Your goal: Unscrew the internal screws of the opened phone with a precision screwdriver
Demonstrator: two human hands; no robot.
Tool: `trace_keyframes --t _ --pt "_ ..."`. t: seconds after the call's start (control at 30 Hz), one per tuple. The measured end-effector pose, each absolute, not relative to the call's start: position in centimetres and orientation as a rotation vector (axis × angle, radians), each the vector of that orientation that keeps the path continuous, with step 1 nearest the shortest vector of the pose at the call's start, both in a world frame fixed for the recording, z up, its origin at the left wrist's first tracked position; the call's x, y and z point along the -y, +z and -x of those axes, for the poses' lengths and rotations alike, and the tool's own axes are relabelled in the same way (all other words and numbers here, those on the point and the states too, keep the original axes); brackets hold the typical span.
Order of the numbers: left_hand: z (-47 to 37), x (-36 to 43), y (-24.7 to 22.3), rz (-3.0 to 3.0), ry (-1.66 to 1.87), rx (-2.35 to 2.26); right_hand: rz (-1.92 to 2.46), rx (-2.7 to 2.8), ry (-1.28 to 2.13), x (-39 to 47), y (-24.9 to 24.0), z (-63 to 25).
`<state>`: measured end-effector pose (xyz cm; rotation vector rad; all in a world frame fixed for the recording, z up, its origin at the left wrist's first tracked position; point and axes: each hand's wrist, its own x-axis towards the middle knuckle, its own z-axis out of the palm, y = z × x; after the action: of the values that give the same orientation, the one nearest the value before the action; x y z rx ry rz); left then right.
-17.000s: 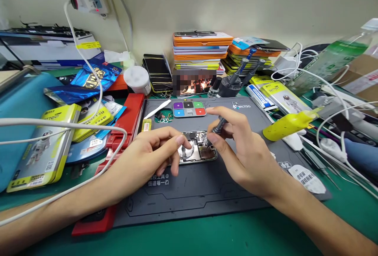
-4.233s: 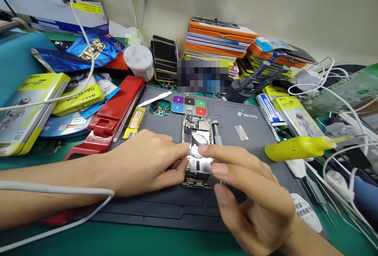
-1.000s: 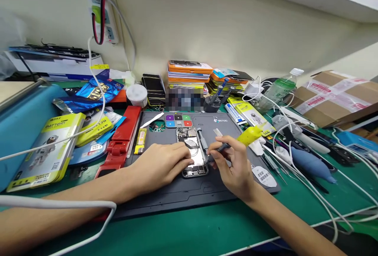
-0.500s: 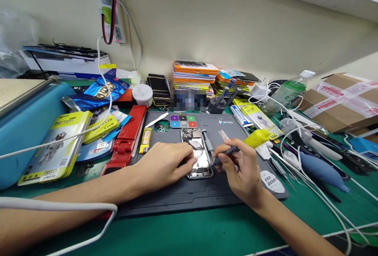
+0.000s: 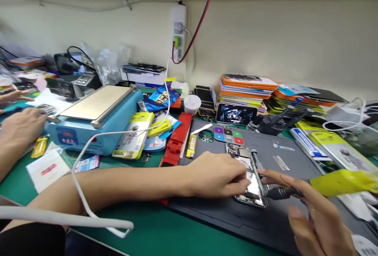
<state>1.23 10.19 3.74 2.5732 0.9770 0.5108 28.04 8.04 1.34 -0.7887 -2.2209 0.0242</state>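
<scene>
An opened smartphone [image 5: 256,187], its inner parts bare, lies on the dark grey repair mat [image 5: 206,216]. My left hand [image 5: 220,173] is closed with curled fingers against the phone's left side, covering part of it; the fingertips are partly hidden. My right hand [image 5: 319,212] holds a tool with a dark front grip [image 5: 279,193] and a yellow rear part [image 5: 342,182], its thin tip at the phone's lower right edge. The exact kind of tool does not show. Along the phone's right side lies a grey screwdriver [image 5: 256,158].
A red hinged clamp [image 5: 178,136] borders the mat's left edge. Farther left are battery packs [image 5: 134,134], a blue heating machine [image 5: 118,122] and another person's hand [image 5: 25,124]. A white cable [image 5: 81,181] crosses over my forearm. A propped phone [image 5: 236,113] plays video behind the mat.
My view has swung left, so the bench shifts right in the picture and another person's hands come into sight. My left hand stays on the phone; the tool tip stays near its lower right edge.
</scene>
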Motion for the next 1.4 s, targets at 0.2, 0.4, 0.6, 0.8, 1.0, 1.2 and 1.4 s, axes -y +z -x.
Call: trace_keyframes --t 0.2,0.4,0.6,0.8,1.0,1.2,1.4 --pt "-1.2 -10.2 3.7 -2.594 0.531 -0.963 0.696 2.255 -0.03 -7.7 1.4 -28.2" --pt "-1.3 -10.4 3.1 -2.588 0.582 -0.95 0.667 2.173 -0.036 -8.0 1.2 -27.9" --pt "-1.4 -10.5 3.0 -2.624 0.604 -0.87 0.766 2.092 -0.041 -8.5 1.6 -27.3" --pt "-1.2 -10.1 2.6 -2.574 0.71 -0.844 0.716 2.111 0.045 -8.6 2.6 -25.7" --pt "-1.2 -10.2 2.2 -2.445 0.718 -0.922 0.758 2.032 0.193 -8.9 2.3 -25.4" --pt "-1.0 -10.5 2.6 -2.281 0.736 -1.1 0.845 1.877 0.408 -8.6 1.2 -24.5" --pt "-1.1 -10.3 2.9 -2.19 0.721 -1.129 0.74 1.967 0.451 -8.3 0.9 -24.4"
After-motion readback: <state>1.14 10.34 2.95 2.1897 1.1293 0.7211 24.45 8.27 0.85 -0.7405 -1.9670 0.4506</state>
